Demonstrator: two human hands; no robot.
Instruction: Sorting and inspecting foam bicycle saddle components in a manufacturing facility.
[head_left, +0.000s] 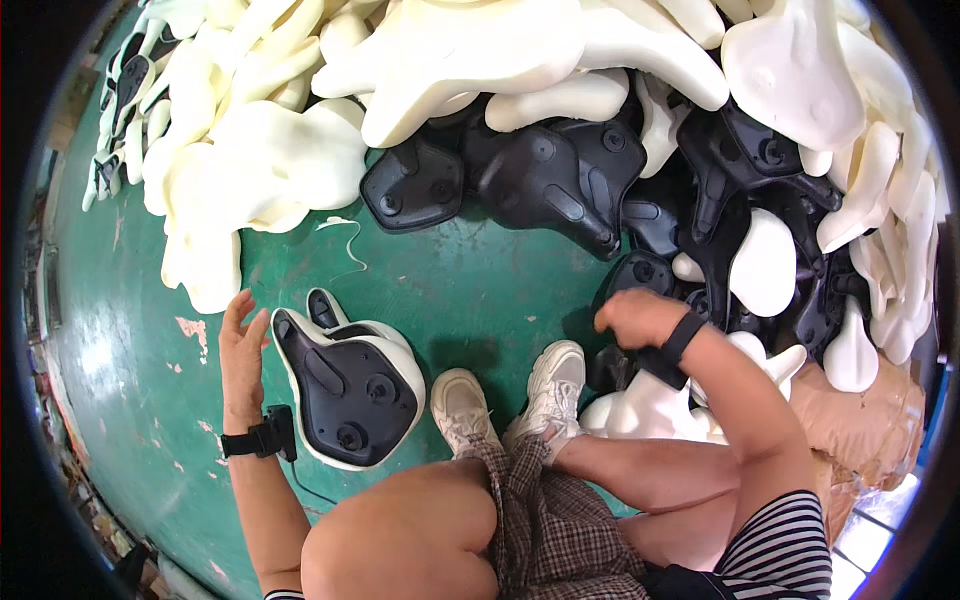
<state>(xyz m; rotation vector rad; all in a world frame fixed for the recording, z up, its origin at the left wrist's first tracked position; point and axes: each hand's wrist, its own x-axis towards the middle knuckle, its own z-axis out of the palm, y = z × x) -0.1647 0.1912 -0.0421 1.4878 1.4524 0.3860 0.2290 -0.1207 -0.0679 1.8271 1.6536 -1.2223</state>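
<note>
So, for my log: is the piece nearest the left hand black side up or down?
Up: its black shell shows, rimmed in white.

Across the green floor [470, 295], a lane lies open between the black-and-white seats [378, 415] and the black shells [530, 180]; shoes [556, 385] block its near end. Heaped white pads [480, 50] wall off the far edge. Shells crowd the right hand [645, 318]; beyond the left hand [243, 350], the way to the left edge is unobstructed.
</note>
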